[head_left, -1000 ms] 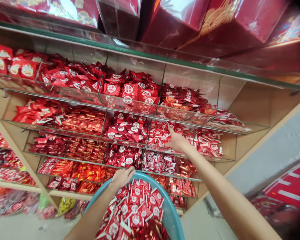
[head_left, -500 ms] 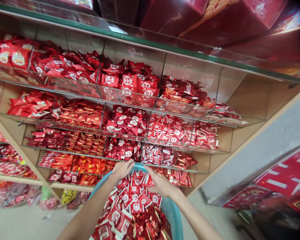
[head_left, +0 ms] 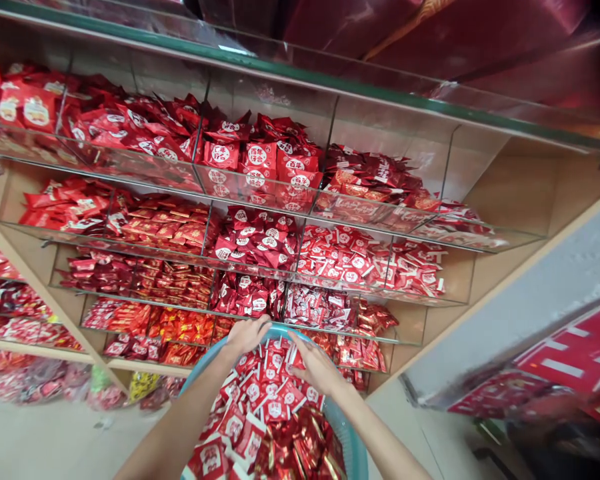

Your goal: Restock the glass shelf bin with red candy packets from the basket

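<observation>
A round turquoise plastic basket (head_left: 349, 433) is in front of me, filled with small red packets. White-edged red packets (head_left: 275, 387) fill its far side and left, and shiny dark red and gold ones (head_left: 307, 443) lie at the near right. My left hand (head_left: 249, 335) is closed over the basket's far rim, left of centre. Just right of it, my right hand (head_left: 316, 365) grips the same rim, its fingers over the edge and its thumb inside, above the packets. The undersides of both hands are hidden.
Beyond the basket rise wooden shelves (head_left: 505, 180) with clear dividers and fronts, stocked with red packets (head_left: 260, 160). A glass shelf edge (head_left: 300, 67) crosses above. Bagged packets (head_left: 35, 377) lie on the floor at left. A grey wall (head_left: 545, 287) and red printed panel (head_left: 575, 353) stand right.
The view has shifted slightly, moving the shelves a little in the picture. Both hands stay on the far rim of the basket, and its contents look the same.
</observation>
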Tool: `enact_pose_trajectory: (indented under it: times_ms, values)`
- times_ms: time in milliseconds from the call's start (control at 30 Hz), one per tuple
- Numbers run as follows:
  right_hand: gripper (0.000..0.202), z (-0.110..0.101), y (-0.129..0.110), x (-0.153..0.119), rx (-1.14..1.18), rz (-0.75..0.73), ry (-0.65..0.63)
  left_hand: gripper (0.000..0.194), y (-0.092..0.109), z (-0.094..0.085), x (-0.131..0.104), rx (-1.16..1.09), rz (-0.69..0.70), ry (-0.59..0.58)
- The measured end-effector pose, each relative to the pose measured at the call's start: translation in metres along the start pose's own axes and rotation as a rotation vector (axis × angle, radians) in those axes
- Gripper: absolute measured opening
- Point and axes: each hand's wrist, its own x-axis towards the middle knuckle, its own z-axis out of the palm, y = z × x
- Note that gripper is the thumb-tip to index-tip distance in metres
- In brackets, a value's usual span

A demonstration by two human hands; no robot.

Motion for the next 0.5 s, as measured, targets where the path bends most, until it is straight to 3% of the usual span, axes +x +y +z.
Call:
enact_pose_trajectory:
  times_ms: [133, 267, 400, 500]
  values:
    - [0.081, 0.01, -0.027, 0.005, -0.028, -0.02, 0.023, 0.054, 0.0, 0.002, 0.001, -0.011, -0.01, -0.009]
    - [0.081, 0.044, -0.057, 0.019, -0.13, 0.063, 0.058, 0.052, 0.0, 0.0, 0.001, -0.018, -0.005, -0.009]
    - [0.077, 0.076, -0.06, 0.033, -0.227, 0.117, 0.114, 0.05, 0.0, -0.002, 0.0, -0.025, -0.003, -0.003]
    - [0.077, 0.086, -0.055, 0.037, -0.234, 0.118, 0.148, 0.05, 0.001, -0.004, 0.0, -0.043, -0.012, -0.007]
